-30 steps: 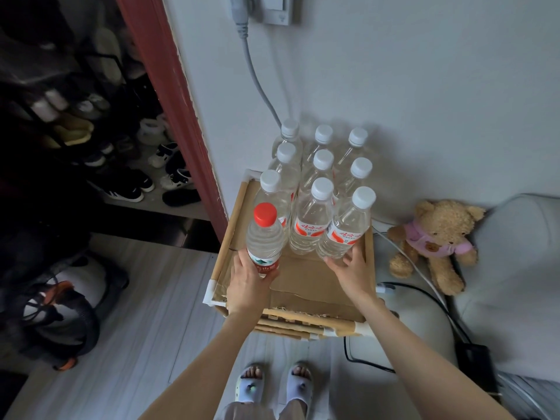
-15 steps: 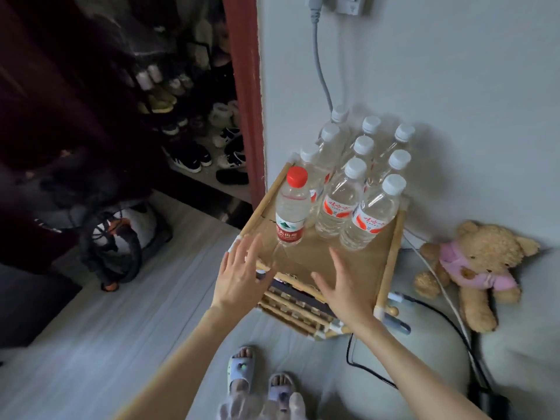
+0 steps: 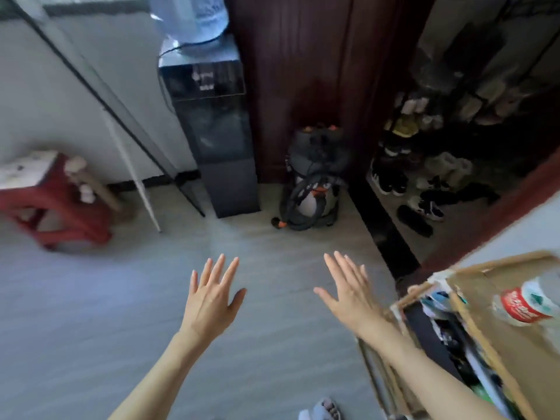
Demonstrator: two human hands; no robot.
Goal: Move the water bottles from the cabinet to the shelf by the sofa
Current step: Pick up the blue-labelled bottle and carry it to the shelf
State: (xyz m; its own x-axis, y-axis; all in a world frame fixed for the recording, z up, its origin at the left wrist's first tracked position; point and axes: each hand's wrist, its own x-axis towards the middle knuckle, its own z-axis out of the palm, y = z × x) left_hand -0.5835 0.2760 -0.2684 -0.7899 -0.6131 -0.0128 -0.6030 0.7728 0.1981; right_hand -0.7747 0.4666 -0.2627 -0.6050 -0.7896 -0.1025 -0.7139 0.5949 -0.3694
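My left hand (image 3: 212,294) and my right hand (image 3: 348,291) hover over the grey floor, palms down, fingers spread, holding nothing. The wooden shelf (image 3: 472,325) sits at the lower right edge of the view, just right of my right forearm. On its top, one clear water bottle (image 3: 525,303) with a red label shows blurred at the far right; the other bottles are out of view. The cabinet is not visible.
A dark water dispenser (image 3: 216,125) stands against the far wall. A grey vacuum cleaner (image 3: 315,189) sits beside a dark red door. A red stool (image 3: 51,201) is at left. Shoes (image 3: 424,183) fill a rack at right. A leaning pole (image 3: 133,177) crosses the left.
The view has swung left, away from the shelf and bottles toward the room. Both hands have let go of the bottles, pulled off the shelf top and now hang open over the floor.
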